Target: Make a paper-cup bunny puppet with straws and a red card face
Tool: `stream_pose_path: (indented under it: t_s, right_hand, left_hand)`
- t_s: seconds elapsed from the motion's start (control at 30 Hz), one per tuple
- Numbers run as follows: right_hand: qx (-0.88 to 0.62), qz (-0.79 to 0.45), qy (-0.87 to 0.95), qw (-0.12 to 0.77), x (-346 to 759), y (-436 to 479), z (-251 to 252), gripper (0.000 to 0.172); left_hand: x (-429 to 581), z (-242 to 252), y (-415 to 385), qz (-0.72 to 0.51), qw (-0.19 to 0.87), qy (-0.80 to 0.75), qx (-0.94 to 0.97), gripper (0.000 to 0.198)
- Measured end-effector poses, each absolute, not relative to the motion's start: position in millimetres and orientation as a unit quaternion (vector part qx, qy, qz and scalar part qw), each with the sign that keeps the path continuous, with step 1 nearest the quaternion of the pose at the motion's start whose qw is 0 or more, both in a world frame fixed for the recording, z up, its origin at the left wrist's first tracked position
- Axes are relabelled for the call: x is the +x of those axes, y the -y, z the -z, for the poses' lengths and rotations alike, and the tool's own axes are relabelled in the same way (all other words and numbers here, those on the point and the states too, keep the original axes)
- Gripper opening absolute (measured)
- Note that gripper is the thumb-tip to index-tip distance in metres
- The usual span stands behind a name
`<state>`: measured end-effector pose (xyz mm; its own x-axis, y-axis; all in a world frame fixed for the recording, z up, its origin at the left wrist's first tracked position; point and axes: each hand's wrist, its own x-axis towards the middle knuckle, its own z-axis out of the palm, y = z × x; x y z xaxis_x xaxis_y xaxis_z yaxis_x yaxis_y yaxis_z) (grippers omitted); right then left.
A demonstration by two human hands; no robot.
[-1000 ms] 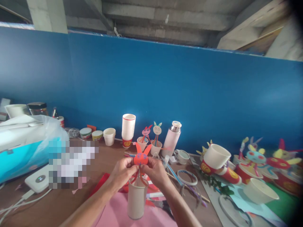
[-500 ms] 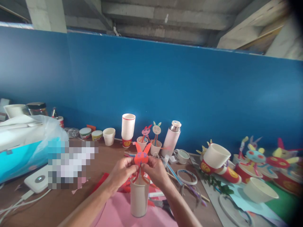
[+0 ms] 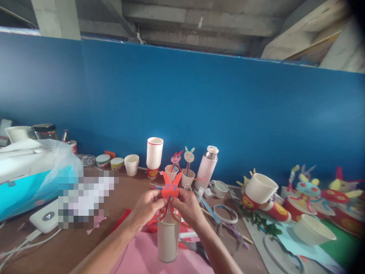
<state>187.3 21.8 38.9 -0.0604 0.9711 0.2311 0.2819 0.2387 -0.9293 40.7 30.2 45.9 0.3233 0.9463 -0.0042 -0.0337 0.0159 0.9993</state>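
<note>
My left fingers (image 3: 155,196) and right fingers (image 3: 184,196) pinch an orange rabbit head (image 3: 170,191) cut from paper, one set at each side, thumbs toward me just below its drawn face. Its two ears stick up above my grip. Thin strips run down from under the head into the mouth of a pale cup (image 3: 167,243), which is upright between my forearms. I cannot tell whether its base touches the pink paper (image 3: 137,257) below it.

Just beside the cup, toward my right arm, lie a white marker (image 3: 188,235) and a red-and-dark tool (image 3: 196,247), partly hidden by that arm. Red paper (image 3: 122,220) lies by my left forearm. Farther right on the brown desk (image 3: 125,190) I see a roll of tape (image 3: 225,214) among loose sticks.

Beyond my fingers, two small cups (image 3: 188,179) each carry a rabbit face, between a tall stack of cups (image 3: 154,154) and a pinkish flask (image 3: 207,167). Well to my left are a plastic bag (image 3: 62,154) and a white device (image 3: 44,217) with a cord. Well to my right, more paper animals (image 3: 308,189) sit on cups, near a white cup (image 3: 261,189) lying tilted. A blue wall (image 3: 185,95) rises behind everything.
</note>
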Motion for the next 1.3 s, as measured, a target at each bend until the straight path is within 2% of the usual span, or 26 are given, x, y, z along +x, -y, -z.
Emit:
stream_pose_path:
  t_s: [0.37,0.7,1.1,1.3]
  right_hand:
    - [-0.496,-0.383,0.624,0.467,189,-23,-38,0.018]
    - [-0.509,-0.371,0.619,0.469,190,-23,-39,0.017]
    - [-0.504,-0.368,0.627,0.466,190,-23,-38,0.018]
    - [-0.505,-0.356,0.632,0.468,190,-24,-36,0.019]
  left_hand:
    - [44,-54,-24,-0.410,0.628,-0.388,0.536,0.029]
    - [43,-52,-25,-0.396,0.638,-0.378,0.541,0.031]
    - [41,-46,-27,-0.383,0.579,-0.434,0.574,0.020]
    - [42,-50,-26,-0.380,0.582,-0.423,0.581,0.024]
